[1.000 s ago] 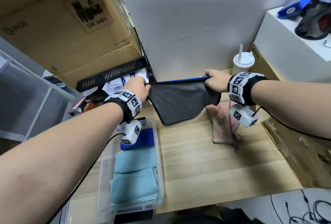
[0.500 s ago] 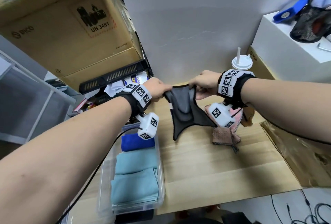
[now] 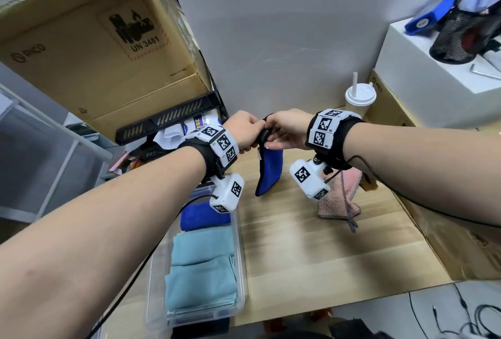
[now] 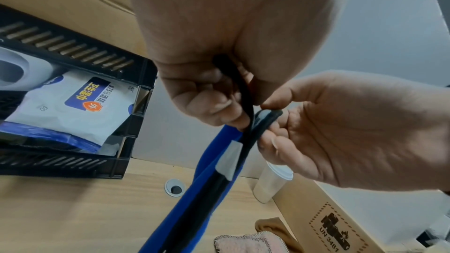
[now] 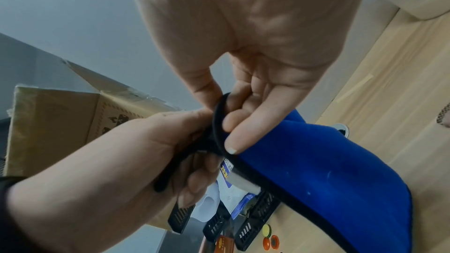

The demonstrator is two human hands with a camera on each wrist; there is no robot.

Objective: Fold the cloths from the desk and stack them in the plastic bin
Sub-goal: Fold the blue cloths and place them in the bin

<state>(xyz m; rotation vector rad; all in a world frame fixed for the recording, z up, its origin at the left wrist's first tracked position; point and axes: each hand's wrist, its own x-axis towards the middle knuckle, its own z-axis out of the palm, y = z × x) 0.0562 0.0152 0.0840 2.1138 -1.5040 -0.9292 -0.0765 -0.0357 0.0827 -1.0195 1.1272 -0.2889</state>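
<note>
Head view, two hands (image 3: 245,129) (image 3: 288,128) pinching one cloth (image 3: 268,173)

Blue cloth (image 3: 269,170) w/ black edging, folded in half, blue side out, hangs off the desk (image 3: 311,243); top corners pinched together, white tag near top edge. Pink cloth (image 3: 340,203) w/ grey-trimmed border lies crumpled on desk, at the right. Clear plastic bin (image 3: 240,257) at desk's left edge holds folded cloths: dark blue one (image 3: 202,215) at far end, light teal ones (image 3: 202,271) nearer.

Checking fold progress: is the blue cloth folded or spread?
Folded: the blue cloth hangs doubled, top corners pinched together by left hand and right hand.
</note>
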